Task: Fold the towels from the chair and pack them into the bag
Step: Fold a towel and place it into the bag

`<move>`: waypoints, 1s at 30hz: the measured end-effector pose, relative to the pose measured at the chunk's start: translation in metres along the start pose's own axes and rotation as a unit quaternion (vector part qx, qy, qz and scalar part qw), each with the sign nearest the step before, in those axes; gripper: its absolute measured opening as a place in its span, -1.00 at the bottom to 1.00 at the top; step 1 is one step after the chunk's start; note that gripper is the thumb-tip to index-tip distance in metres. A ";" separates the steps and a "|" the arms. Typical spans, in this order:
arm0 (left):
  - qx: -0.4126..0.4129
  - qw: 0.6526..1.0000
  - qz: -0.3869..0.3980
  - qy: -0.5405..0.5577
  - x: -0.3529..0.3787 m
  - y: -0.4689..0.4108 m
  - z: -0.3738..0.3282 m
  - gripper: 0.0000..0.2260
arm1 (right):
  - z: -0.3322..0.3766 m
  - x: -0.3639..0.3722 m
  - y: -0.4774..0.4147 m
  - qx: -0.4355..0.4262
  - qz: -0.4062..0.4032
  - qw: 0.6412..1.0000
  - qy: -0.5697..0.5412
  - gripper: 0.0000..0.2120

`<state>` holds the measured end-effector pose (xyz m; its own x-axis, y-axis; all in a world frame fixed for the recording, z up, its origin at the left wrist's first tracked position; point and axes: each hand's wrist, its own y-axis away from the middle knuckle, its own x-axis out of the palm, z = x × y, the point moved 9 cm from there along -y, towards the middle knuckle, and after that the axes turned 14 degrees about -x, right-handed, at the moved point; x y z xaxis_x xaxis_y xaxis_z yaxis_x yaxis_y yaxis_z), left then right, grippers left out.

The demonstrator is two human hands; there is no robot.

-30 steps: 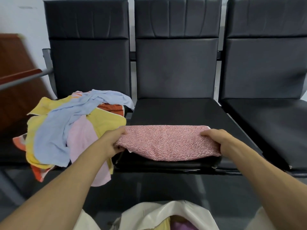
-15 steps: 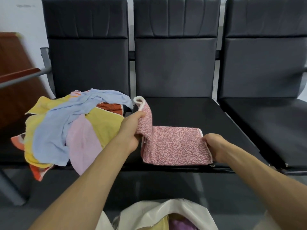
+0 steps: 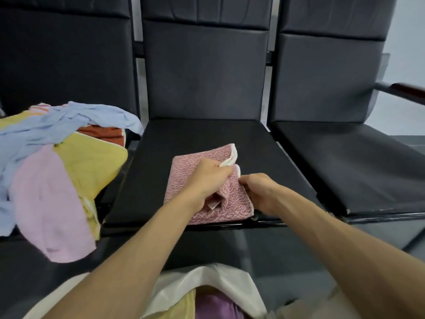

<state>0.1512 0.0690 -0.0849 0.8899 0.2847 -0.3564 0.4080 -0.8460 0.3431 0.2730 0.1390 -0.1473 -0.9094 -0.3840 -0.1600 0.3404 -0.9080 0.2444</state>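
A white bag [image 3: 232,280], nearest, holds a yellow towel [image 3: 177,307] and a purple towel [image 3: 216,305]. Left hand [image 3: 207,178] and right hand [image 3: 261,192] grasp a folded pink towel [image 3: 232,209] at the near edge of the middle seat [image 3: 207,134].

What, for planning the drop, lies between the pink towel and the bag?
Nothing visible: left hand and right hand grip the pink towel on the middle seat; the open bag sits below its front edge.
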 end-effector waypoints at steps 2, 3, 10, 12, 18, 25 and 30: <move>-0.006 0.999 0.016 -0.044 0.017 -0.004 0.006 -0.73 | 0.001 0.000 0.001 0.001 0.004 1.000 -0.019 -0.75; -0.009 0.997 0.029 -0.067 0.025 -0.004 0.008 -0.74 | 0.002 0.000 0.002 -0.001 0.004 0.999 -0.033 -0.74; -0.002 0.998 0.048 -0.034 0.007 0.000 0.013 -0.80 | 0.006 0.002 0.008 -0.004 0.038 0.998 -0.047 -0.55; 0.012 1.000 0.020 -0.017 -0.015 0.003 0.014 -0.75 | 0.009 0.005 0.013 -0.017 0.050 0.999 -0.004 -0.61; 0.012 0.998 -0.051 -0.039 -0.076 0.019 0.031 -0.77 | 0.034 0.021 0.034 -0.083 0.040 0.995 0.035 -0.88; -0.002 0.997 -0.078 -0.028 -0.110 0.036 0.059 -0.81 | 0.081 0.063 0.073 -0.169 0.091 0.975 -0.113 -0.86; -0.060 0.992 -0.067 0.089 -0.116 0.046 0.099 -0.82 | 0.071 0.078 0.098 -0.137 0.100 0.969 -0.177 -0.79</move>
<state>0.0462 -0.0478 -0.1139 0.8431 0.4759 -0.2504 0.5376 -0.7378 0.4082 0.2188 0.0320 -0.0676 -0.8275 -0.5191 0.2141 0.5246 -0.8506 -0.0349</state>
